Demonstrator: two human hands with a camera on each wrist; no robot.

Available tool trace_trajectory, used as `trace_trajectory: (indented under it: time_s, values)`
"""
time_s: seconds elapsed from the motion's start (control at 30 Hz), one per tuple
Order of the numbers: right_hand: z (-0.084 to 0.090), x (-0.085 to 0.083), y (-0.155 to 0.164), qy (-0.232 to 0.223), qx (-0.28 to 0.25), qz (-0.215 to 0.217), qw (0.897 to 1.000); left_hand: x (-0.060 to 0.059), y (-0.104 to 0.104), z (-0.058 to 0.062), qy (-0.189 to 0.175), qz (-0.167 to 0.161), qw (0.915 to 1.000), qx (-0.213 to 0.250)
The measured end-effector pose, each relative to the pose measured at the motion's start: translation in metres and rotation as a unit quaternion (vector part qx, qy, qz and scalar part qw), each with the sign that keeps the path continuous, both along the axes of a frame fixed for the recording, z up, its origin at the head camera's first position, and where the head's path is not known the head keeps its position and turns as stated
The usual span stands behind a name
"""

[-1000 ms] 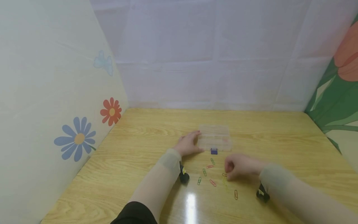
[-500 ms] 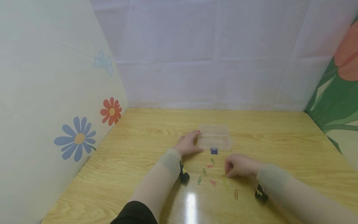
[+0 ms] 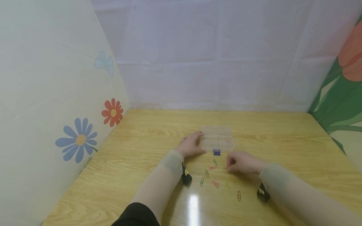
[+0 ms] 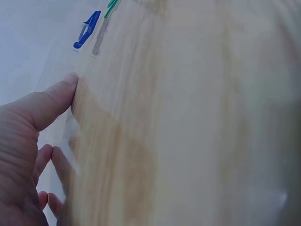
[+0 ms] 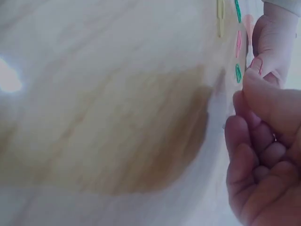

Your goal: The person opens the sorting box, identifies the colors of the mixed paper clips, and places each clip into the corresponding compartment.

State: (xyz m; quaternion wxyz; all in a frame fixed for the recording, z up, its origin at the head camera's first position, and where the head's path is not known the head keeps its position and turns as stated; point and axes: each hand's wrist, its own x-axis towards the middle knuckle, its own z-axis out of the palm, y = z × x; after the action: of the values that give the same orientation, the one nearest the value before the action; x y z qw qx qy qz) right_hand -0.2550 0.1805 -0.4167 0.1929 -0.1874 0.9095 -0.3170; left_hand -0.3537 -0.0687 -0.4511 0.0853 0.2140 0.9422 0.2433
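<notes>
Right hand [image 3: 242,164] pinches clip [image 3: 225,168]; clips [image 3: 207,173] scattered beside.

Clear box [image 3: 217,139] contents too faint to tell in head view. Clip in right hand [image 3: 242,164] mostly hidden by fingertips, colour unclear. Left wrist view: box blurred, left hand [image 4: 26,155] cut off at 8 o'clock edge. Right wrist view: table [image 5: 108,117] blurred.

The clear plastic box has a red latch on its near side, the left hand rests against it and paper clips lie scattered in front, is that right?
Not quite. The latch on the clear plastic box is blue, not red, as the head view shows. The rest holds: the left hand rests against the box's left side, and paper clips lie scattered on the table in front of it.
</notes>
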Motion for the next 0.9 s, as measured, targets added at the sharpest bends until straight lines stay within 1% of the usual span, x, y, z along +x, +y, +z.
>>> trace_trajectory:
  time_s: [0.23, 0.3, 0.43, 0.57, 0.9]
  values:
    - [0.005, -0.009, 0.000, 0.025, -0.008, -0.001, 1.000, 0.000, 0.000, 0.000, -0.001, 0.001, 1.0000, 0.000]
    - [0.007, -0.012, 0.001, 0.036, -0.017, -0.001, 0.999, 0.001, 0.000, 0.001, 0.000, 0.002, 1.0000, 0.001]
    - [0.011, -0.018, 0.004, 0.043, -0.035, -0.010, 0.998, 0.001, 0.000, 0.002, -0.001, 0.002, 1.0000, 0.001]
    - [0.016, -0.025, 0.006, 0.046, -0.051, -0.024, 0.997, 0.001, 0.000, 0.001, -0.001, 0.003, 1.0000, 0.002]
    - [0.023, -0.046, 0.012, 0.042, -0.065, -0.076, 0.994, 0.000, 0.000, 0.000, 0.002, 0.004, 1.0000, 0.005]
